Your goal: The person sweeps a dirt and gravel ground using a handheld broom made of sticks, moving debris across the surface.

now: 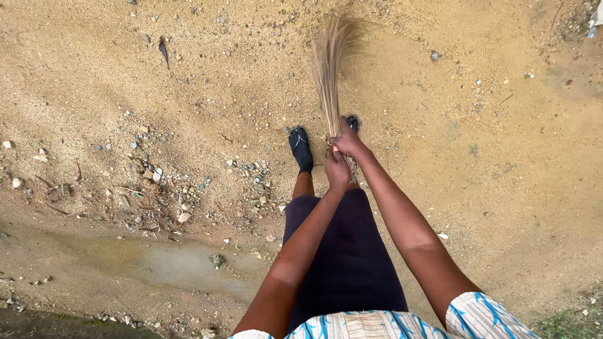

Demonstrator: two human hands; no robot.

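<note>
I look down at a bundle broom of thin pale straw (329, 69) held upright-forward over sandy ground. My right hand (347, 142) is closed around the bound end of the broom, and my left hand (336, 169) grips it just below, both hands touching. The loose bristle tips fan out and blur at the far end. My feet in black sandals (301, 149) stand under the hands, one foot mostly hidden behind the broom.
Brown sandy soil (471, 163) spreads all around. Small stones and pebbles (157, 172) lie scattered to the left. A damp, muddy strip (163, 263) runs along the lower left. Patches of grass show at the bottom right corner.
</note>
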